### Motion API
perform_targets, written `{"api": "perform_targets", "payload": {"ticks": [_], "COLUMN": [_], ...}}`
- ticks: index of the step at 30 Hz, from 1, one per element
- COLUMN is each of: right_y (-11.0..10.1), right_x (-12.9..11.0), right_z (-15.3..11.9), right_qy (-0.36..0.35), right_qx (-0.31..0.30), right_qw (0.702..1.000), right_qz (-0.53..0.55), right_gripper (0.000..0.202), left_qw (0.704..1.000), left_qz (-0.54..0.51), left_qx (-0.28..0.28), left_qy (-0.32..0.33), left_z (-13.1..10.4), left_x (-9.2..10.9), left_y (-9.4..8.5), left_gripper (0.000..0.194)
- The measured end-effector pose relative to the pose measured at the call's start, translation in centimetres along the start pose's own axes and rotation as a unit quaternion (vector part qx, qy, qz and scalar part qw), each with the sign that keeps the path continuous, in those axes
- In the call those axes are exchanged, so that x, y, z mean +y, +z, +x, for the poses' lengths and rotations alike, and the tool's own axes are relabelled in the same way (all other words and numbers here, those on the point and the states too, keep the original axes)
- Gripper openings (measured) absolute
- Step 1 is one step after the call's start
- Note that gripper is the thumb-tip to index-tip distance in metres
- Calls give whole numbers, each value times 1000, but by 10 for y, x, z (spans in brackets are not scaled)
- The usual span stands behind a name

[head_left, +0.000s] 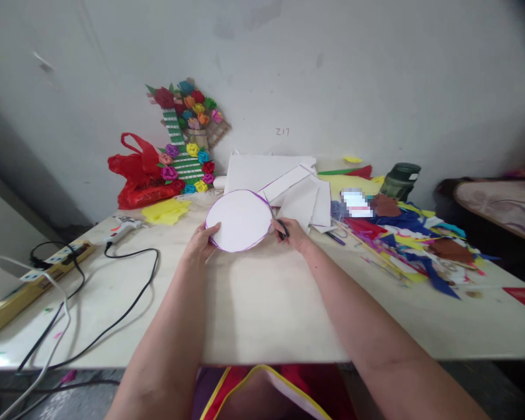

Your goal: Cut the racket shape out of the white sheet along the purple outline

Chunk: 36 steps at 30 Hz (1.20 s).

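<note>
A round white sheet of card [240, 221] with a purple outline along its edge is held up over the table. Thumb on top, my left hand [202, 240] grips the disc at its left edge. My right hand [292, 233] is closed around black-handled scissors [283, 228] at the disc's right edge. The blades point up and away along that edge; whether they touch the card I cannot tell. White card offcuts [300, 195] with purple lines lie just behind the scissors.
A glue gun [121, 228] with a black cord and a yellow power strip [48, 277] lie left. Paper flowers [186, 137] and a red bag [142, 175] stand at the back. Right are a phone [356, 203], coloured scraps [415, 233] and a dark green bottle [399, 181].
</note>
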State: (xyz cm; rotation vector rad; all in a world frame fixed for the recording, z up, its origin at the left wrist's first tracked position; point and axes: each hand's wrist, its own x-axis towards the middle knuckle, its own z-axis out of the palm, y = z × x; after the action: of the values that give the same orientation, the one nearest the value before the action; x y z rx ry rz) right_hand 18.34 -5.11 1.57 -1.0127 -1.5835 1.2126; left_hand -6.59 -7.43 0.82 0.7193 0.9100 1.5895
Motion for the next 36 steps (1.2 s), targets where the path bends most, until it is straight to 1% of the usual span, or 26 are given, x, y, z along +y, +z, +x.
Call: {"api": "perform_targets", "payload": {"ticks": [6, 12, 18, 24, 28, 36], "right_y": [3, 4, 5, 2, -1, 1], "right_x": [-3, 5, 8, -1, -3, 2], "right_z": [0, 5, 7, 1, -1, 3], "right_qy": [-8, -43, -49, -19, -8, -51], "right_qx": [5, 12, 5, -4, -15, 5], "right_qw": [1000, 999, 999, 1000, 1000, 999], "right_qz": [14, 13, 13, 5, 1, 18], "right_gripper": [31, 26, 24, 28, 30, 28], "left_qw": [1000, 1000, 1000, 1000, 1000, 1000], "left_qz": [2, -1, 3, 12, 11, 11], "left_qx": [1, -6, -14, -25, -18, -23], "left_qy": [-1, 8, 10, 1, -7, -3], "left_z": [2, 6, 6, 4, 2, 1], "left_x": [-1, -3, -1, -1, -1, 1], "left_y": [-2, -8, -10, -8, -6, -6], "left_gripper": [38, 36, 40, 40, 40, 39]}}
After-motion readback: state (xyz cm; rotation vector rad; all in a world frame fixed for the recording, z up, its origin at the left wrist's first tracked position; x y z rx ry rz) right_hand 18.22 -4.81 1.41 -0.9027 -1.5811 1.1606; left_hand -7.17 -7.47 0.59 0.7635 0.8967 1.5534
